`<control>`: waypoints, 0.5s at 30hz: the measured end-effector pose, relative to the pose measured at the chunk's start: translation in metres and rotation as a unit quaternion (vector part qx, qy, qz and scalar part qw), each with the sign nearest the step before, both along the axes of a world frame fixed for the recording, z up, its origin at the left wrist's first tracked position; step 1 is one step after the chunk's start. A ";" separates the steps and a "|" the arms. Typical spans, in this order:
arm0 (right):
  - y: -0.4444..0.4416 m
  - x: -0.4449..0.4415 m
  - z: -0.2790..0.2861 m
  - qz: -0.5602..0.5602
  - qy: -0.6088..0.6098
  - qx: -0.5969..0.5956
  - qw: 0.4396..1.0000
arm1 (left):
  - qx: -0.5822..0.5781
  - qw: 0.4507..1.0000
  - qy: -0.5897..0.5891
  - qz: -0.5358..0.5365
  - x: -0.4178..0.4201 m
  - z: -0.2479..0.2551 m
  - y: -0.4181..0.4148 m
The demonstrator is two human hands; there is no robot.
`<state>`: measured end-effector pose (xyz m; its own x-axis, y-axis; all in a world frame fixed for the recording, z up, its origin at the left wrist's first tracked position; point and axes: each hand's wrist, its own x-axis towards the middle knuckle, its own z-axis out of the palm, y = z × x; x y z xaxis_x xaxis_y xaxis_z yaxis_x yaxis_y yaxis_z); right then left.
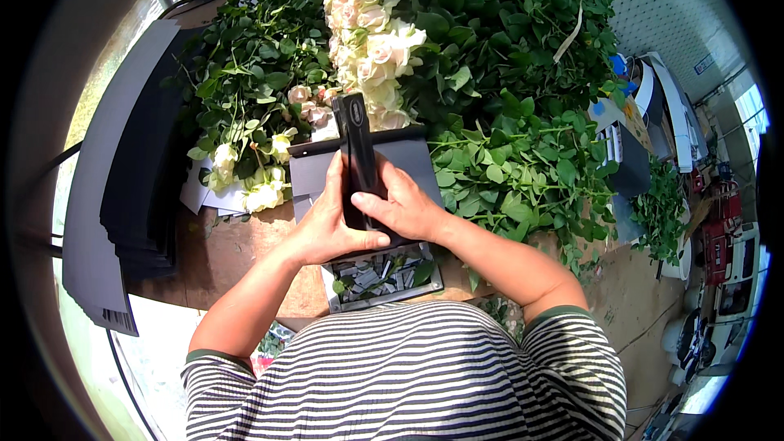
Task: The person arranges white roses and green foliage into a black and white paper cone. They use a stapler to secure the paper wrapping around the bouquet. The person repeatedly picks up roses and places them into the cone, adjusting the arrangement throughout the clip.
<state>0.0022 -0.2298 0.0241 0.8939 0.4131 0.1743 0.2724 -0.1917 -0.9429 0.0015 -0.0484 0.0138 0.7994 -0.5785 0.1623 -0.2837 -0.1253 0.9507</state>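
Observation:
A long black stapler point(358, 147) points away from me, over a dark grey card sheet point(309, 174). My left hand point(331, 223) lies along its left side, with the thumb across the near end. From the right, my right hand point(404, 199) closes around it, thumb on top. The undersides of both hands are hidden, so whether they also pinch the card cannot be told. Just beyond the stapler's far end lies a thick row of pale cream-pink roses point(373, 43). Nearest my body is a metal-edged tray point(439, 278) holding grey and white scraps and leaves.
Leafy rose stems point(508, 55) cover the right of the wooden table point(245, 257). More foliage point(257, 55) and loose white roses point(264, 188) lie left. Tall stacks of grey card point(110, 165) and black card point(147, 196) line the left edge. Parked vehicles point(735, 282) stand far right.

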 end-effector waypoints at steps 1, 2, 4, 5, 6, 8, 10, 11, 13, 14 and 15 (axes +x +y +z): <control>-0.013 -0.004 0.004 -0.045 0.062 0.063 0.995 | 0.051 0.997 0.003 -0.058 0.006 0.004 0.002; -0.036 -0.002 0.006 -0.039 0.070 0.068 0.995 | 0.154 0.982 -0.091 -0.058 0.010 0.005 0.001; -0.076 -0.012 0.052 -0.038 0.184 0.054 0.981 | 0.300 0.924 -0.232 -0.049 0.006 -0.001 0.001; -0.097 -0.009 0.053 -0.029 0.175 0.007 0.984 | 0.347 0.894 -0.282 -0.038 0.006 -0.004 0.001; -0.124 -0.011 0.054 -0.036 0.197 -0.066 0.977 | 0.355 0.885 -0.299 -0.025 0.007 -0.006 -0.002; -0.145 -0.012 0.072 -0.033 0.243 -0.260 0.934 | 0.381 0.867 -0.321 -0.008 0.006 -0.008 -0.006; -0.167 -0.015 0.070 -0.011 0.176 -0.401 0.899 | 0.392 0.864 -0.315 -0.007 0.005 -0.007 -0.009; -0.171 -0.016 0.064 -0.010 0.158 -0.413 0.897 | 0.396 0.863 -0.312 -0.011 0.006 -0.005 -0.011; -0.175 -0.014 0.057 -0.006 0.121 -0.437 0.891 | 0.402 0.861 -0.310 -0.016 0.007 -0.003 -0.012; -0.169 -0.011 0.060 0.011 0.110 -0.416 0.903 | 0.405 0.860 -0.310 -0.017 0.007 -0.003 -0.012; -0.167 -0.007 0.057 0.035 0.110 -0.401 0.909 | 0.407 0.859 -0.311 -0.018 0.008 -0.003 -0.011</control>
<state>-0.0049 -0.3970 0.0812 0.8369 0.3856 -0.3884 0.1318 -0.8308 -0.5408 0.0090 -0.0596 0.0110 0.6843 -0.7246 0.0815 -0.7219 -0.6574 0.2161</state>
